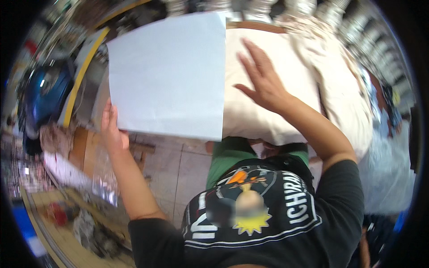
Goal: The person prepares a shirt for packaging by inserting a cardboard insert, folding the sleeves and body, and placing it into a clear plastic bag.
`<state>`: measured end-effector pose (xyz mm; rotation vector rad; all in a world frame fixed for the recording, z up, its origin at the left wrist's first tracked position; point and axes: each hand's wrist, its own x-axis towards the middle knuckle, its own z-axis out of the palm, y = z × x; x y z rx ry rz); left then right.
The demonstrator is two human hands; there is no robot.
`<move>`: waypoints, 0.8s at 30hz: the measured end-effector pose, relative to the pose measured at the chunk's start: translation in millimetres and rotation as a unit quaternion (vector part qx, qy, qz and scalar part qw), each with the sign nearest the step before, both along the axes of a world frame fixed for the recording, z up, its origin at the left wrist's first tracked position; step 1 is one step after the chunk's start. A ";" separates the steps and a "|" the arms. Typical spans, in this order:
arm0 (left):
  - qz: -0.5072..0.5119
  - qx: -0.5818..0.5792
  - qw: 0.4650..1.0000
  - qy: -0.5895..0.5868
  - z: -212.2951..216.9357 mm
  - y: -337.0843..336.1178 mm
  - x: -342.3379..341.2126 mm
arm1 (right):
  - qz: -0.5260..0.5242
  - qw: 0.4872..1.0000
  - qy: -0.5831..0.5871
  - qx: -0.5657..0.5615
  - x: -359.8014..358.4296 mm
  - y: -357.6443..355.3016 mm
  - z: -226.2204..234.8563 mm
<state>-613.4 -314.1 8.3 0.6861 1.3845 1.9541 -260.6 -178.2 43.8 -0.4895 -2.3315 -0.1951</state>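
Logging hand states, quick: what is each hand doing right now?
Left hand: closed on the lower left edge of the white sheet.
Right hand: open, flat on the cream fabric.

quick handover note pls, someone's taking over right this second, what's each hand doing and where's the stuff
Left hand: grips the lower left corner of a large white sheet, held up flat in front of the body.
Right hand: open, palm flat, pressing on the cream folded fabric on the work surface.
The sheet's right edge overlaps the fabric's left part; whether it touches is unclear.
More cream cloth lies bunched to the right.
Done: fabric looks folded and held flat.
Left: the sheet is not yet laid down or let go.
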 end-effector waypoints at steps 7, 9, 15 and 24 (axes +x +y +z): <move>-0.181 -0.035 0.983 -0.018 2.4 47.3 77.5 | -0.078 0.990 0.117 0.023 65.9 0.0 31.3; -0.209 -0.021 0.977 -0.039 9.9 48.6 91.2 | -0.089 0.993 0.057 0.046 76.2 -7.2 36.7; -0.382 0.252 0.881 -0.123 28.3 55.4 86.8 | 0.067 0.885 0.286 -0.362 75.3 -8.6 24.7; -0.069 -0.210 0.929 0.298 -92.8 98.3 71.0 | -0.167 0.729 0.161 -0.644 24.4 37.0 -56.8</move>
